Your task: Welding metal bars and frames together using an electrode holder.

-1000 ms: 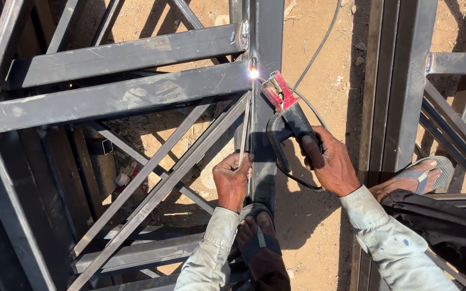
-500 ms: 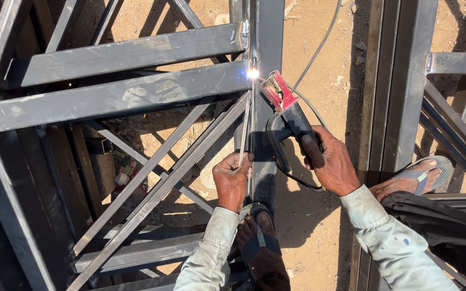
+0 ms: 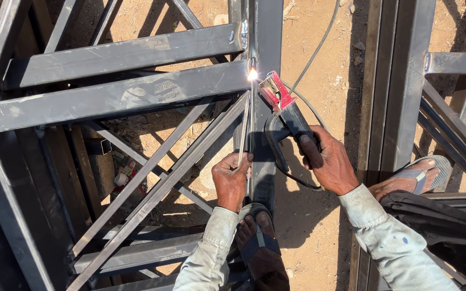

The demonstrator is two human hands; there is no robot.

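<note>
Both your hands worked below the weld spark: right hand gripping the electrode holder nearer it, left hand pinching the upright rod.

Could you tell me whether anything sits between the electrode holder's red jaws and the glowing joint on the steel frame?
Nothing visible does. The right hand holds the electrode holder close beside the bright arc; the left hand pinches a thin rod lower down, clear of that gap.

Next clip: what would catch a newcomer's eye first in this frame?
The bright welding spark at the joint of the grey steel frame, upper centre. Just right of it, the right hand grips a black electrode holder with red jaws, while the left hand pinches a thin rod running up toward the spark. Sandalled feet rest on the frame below.
</note>
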